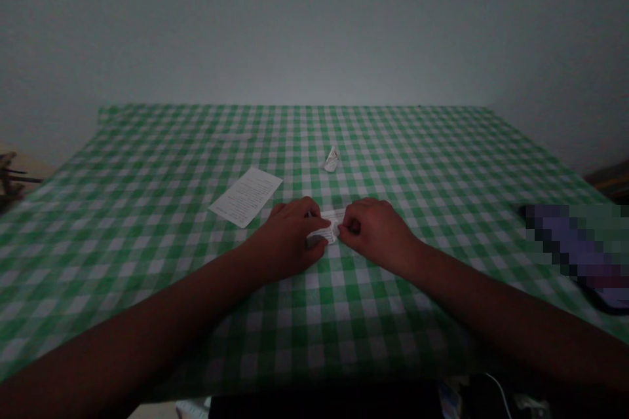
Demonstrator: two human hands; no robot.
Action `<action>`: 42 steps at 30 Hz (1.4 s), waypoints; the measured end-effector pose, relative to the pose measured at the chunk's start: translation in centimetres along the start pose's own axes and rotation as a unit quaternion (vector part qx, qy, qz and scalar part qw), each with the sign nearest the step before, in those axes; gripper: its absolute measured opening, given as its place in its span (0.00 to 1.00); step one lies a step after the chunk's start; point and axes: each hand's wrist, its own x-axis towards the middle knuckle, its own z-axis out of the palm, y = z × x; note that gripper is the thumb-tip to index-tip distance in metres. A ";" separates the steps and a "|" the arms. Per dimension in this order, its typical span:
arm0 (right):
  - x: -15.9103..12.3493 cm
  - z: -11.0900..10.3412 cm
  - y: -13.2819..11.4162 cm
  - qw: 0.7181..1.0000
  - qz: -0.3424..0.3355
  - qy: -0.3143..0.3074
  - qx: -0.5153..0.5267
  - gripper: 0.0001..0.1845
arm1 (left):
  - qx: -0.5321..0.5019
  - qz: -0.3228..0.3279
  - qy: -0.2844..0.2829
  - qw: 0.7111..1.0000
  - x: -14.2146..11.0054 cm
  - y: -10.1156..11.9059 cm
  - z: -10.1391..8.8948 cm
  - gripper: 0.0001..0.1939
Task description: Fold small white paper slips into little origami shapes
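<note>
Honestly, the creased printed paper slip (330,222) looks thin and crinkly, pinched between my left hand (289,239) and right hand (376,234) on the green gingham-covered bench (393,144), with a crumpled paper scrap (332,160) ahead of both hands.

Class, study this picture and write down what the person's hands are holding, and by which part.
The left hand and right hand together hold a small folded paper, pinching its left and right ends with their fingertips.

Dim overall w/ soft pale light on far wall (314,33), no glare; left hand (289,239) and right hand (378,236) shadowy, counter (314,327) edges bowed by lens, pixelated blur (574,249) at right.
</note>
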 end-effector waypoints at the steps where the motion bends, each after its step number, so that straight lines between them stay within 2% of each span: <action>1: 0.0 0.0 0.0 1.000 -0.003 0.000 0.001 0.10 | 0.001 0.000 0.000 1.000 0.0 0.0 0.0 0.15; 5: -0.4 0.3 -0.4 0.999 -0.031 -0.020 0.011 0.09 | -0.011 -0.001 0.000 1.000 0.1 -0.2 0.0 0.16; 9: -0.6 0.4 0.0 0.998 -0.058 -0.011 0.025 0.04 | -0.036 -0.011 -0.005 0.999 0.2 -0.6 -0.1 0.17; 13: -1.0 0.0 0.6 0.992 -0.124 -0.016 0.004 0.10 | -0.052 -0.012 -0.006 0.999 0.1 -0.6 -0.3 0.17; 16: -1.5 -0.5 0.3 0.988 -0.139 -0.038 -0.050 0.13 | -0.055 -0.016 -0.008 0.998 0.0 -0.4 -0.4 0.16; 22: -2.2 -1.2 -1.0 0.980 -0.131 -0.068 -0.135 0.14 | -0.060 -0.014 -0.013 0.998 0.1 -0.2 -0.7 0.13; 42: -2.5 -1.1 -1.4 0.984 -0.105 -0.071 -0.125 0.17 | -0.061 -0.017 -0.014 0.998 0.0 -0.3 -0.8 0.14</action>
